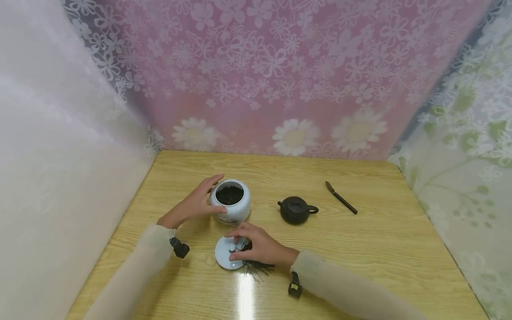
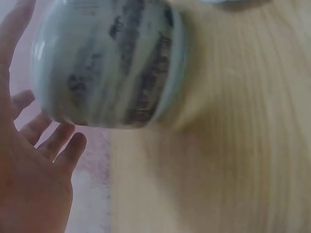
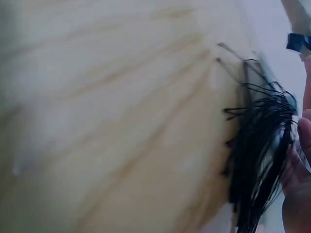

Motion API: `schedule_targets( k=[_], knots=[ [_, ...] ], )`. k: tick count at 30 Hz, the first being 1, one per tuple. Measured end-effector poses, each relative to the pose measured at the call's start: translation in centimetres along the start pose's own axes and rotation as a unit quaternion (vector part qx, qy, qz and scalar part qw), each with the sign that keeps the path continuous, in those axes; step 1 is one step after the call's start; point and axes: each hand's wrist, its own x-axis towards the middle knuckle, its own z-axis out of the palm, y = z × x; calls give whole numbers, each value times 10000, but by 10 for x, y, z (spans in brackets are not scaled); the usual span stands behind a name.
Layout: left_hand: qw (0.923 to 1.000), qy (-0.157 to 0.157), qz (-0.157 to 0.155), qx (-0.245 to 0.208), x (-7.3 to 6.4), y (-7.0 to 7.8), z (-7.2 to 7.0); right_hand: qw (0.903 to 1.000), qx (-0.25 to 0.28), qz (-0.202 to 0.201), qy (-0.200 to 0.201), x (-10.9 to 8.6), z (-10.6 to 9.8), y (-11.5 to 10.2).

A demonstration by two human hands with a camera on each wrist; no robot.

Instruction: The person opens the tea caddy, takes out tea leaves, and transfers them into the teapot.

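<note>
A round white jar [image 1: 242, 213] full of dark loose leaf stands on the table. My left hand [image 1: 196, 202] cups its left side, thumb across the front and fingers toward the back; the left wrist view shows grey lettering on the jar [image 2: 112, 63] and the fingers spread against it. In front of the jar lies its white lid [image 1: 224, 257], knob upward. Over the lid hovers my right hand [image 1: 258, 244], thumb and forefinger apart on either side of the knob. A black tassel [image 3: 257, 155] hangs from the knob's cord, partly under that hand.
To the jar's right sits a small black teapot [image 1: 295, 211], handle pointing right. Farther right lies a slim dark tool [image 1: 342, 198] with a leaf-shaped tip, possibly a tea brush. Floral cloth [image 1: 272, 80] walls the wooden table [image 1: 360, 258] on the back and sides.
</note>
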Motion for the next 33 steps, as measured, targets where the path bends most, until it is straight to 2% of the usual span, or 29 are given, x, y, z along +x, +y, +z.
schedule_targets(
  k=[5,12,19,23,27,30,33],
  knots=[
    [9995,-62,-126,-273,-4,-8,8,9990,-427,-98,-65,-1,4,-2],
    [9982,-65,-100,-592,-5,-13,14,9988,-478,74,-77,1,4,-1],
    [9979,-31,-104,-635,-5,-15,15,9991,-407,-148,31,5,-3,-4],
    [9975,-32,-33,-702,-5,-13,15,9997,65,-180,169,5,-15,-6],
    [9969,-37,9,-784,-5,-14,16,9961,825,100,301,2,-30,-7],
    [9968,-13,-12,-802,-5,-16,16,9879,1416,260,577,1,-43,-9],
    [9965,7,3,-834,-5,-16,16,9740,2040,270,943,2,-56,-12]
  ],
)
